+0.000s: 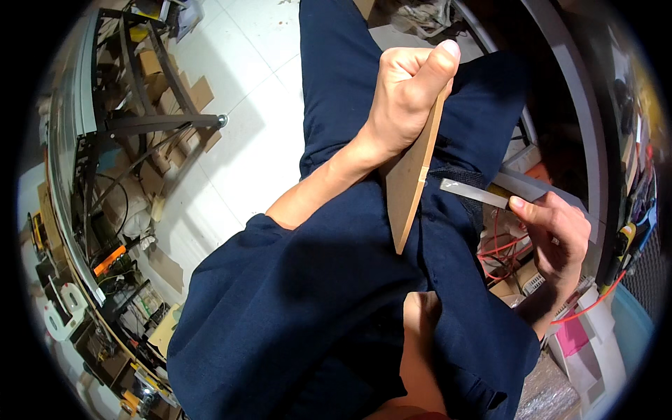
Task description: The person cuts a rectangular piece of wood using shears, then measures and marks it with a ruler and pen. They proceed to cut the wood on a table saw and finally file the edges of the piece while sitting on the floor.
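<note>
Head view; clock directions are taken from the thin brown board [409,189], which stands edge-up above the dark blue trousers [336,105], just right of centre. At 12 o'clock the left hand [413,94] is wrapped about the board's far end, fingers curled and thumb lying along the top. Between 3 and 4 o'clock the right hand [560,227] pinches a narrow pale strip [476,193] between thumb and fingers. The strip points toward 9 to 10 o'clock, its free tip just beside the board's long edge and apparently apart from it, near a small nick in that edge. Red cables [498,248] lie at 4 o'clock; a dark metal frame [164,124] stands well apart, between 9 and 10.

The step in hand appears to be work at the board's edge, the left hand serving as clamp and the right as tool holder. The next move would seem to call for a steady board, a firm pinch, and close alignment of tip with edge. The strip's material cannot be told.
</note>
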A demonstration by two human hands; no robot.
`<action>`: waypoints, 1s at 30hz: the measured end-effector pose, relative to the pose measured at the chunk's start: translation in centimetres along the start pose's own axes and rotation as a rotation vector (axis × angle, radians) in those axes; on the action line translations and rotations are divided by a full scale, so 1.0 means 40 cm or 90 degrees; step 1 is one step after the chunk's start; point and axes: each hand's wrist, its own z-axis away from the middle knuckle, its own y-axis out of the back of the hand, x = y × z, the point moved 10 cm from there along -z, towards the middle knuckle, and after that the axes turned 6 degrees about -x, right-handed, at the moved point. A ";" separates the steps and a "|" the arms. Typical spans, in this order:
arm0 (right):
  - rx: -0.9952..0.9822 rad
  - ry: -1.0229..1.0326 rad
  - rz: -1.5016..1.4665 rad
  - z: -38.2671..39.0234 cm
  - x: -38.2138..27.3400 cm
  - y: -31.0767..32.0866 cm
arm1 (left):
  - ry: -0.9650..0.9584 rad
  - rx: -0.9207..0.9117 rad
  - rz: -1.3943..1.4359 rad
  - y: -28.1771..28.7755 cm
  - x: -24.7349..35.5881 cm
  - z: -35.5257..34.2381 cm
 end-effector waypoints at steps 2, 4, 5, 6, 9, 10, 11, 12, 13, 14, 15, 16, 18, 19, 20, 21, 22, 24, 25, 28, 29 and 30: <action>-0.021 0.007 0.002 -0.011 -0.004 -0.016 | 0.004 0.008 -0.002 0.004 0.000 0.004; -0.058 0.020 0.005 -0.030 -0.013 -0.030 | 0.004 0.011 -0.004 0.005 -0.001 0.004; -0.082 0.028 0.007 -0.039 -0.019 -0.039 | 0.003 0.011 -0.005 0.005 -0.001 0.004; -0.081 0.035 0.007 -0.045 -0.024 -0.040 | 0.001 0.012 -0.007 0.006 -0.001 0.004; -0.088 0.047 0.009 -0.069 -0.045 -0.056 | 0.006 0.008 0.003 -0.009 0.003 0.006; -0.094 0.046 0.012 -0.086 -0.058 -0.068 | 0.013 0.004 0.003 -0.012 0.000 0.005; -0.101 0.045 0.015 -0.097 -0.065 -0.077 | 0.019 0.000 0.003 -0.014 -0.003 0.003; -0.098 0.050 0.002 -0.104 -0.061 -0.081 | 0.022 0.002 0.001 -0.013 -0.004 0.002; -0.094 0.056 -0.010 -0.108 -0.056 -0.088 | 0.021 0.003 -0.001 -0.013 -0.005 0.002; -0.090 0.061 -0.023 -0.109 -0.053 -0.090 | 0.021 0.003 -0.002 -0.014 -0.006 0.003; -0.118 0.048 -0.018 -0.101 -0.046 -0.088 | 0.022 0.008 -0.006 -0.008 -0.007 0.007; -0.102 0.042 -0.011 -0.089 -0.035 -0.075 | 0.022 0.012 -0.011 -0.002 -0.010 0.011; -0.068 0.023 0.005 -0.066 -0.016 -0.056 | 0.010 0.003 -0.001 -0.004 -0.016 0.008; -0.068 0.036 0.013 -0.070 -0.028 -0.056 | 0.013 -0.011 0.010 -0.017 -0.018 0.006; -0.081 0.054 0.005 -0.080 -0.043 -0.072 | 0.016 -0.025 0.022 -0.028 -0.021 0.007; -0.091 0.075 -0.001 -0.096 -0.059 -0.086 | 0.018 -0.036 0.016 -0.034 -0.021 0.007; -0.102 0.095 -0.008 -0.104 -0.069 -0.094 | 0.027 -0.029 0.013 -0.030 -0.023 0.007; -0.120 0.067 0.009 -0.105 -0.056 -0.095 | 0.045 -0.009 0.002 -0.013 -0.025 0.007; -0.125 0.052 0.004 -0.098 -0.047 -0.084 | 0.045 -0.007 0.001 -0.009 -0.022 0.005; -0.107 0.008 0.031 -0.034 0.029 -0.018 | 0.048 0.001 0.007 0.005 -0.022 -0.001; -0.079 0.012 0.033 -0.014 0.042 0.003 | -0.010 0.018 -0.029 0.016 -0.006 0.001; -0.045 0.010 0.037 0.000 0.045 0.020 | -0.002 0.010 -0.025 0.014 -0.010 -0.001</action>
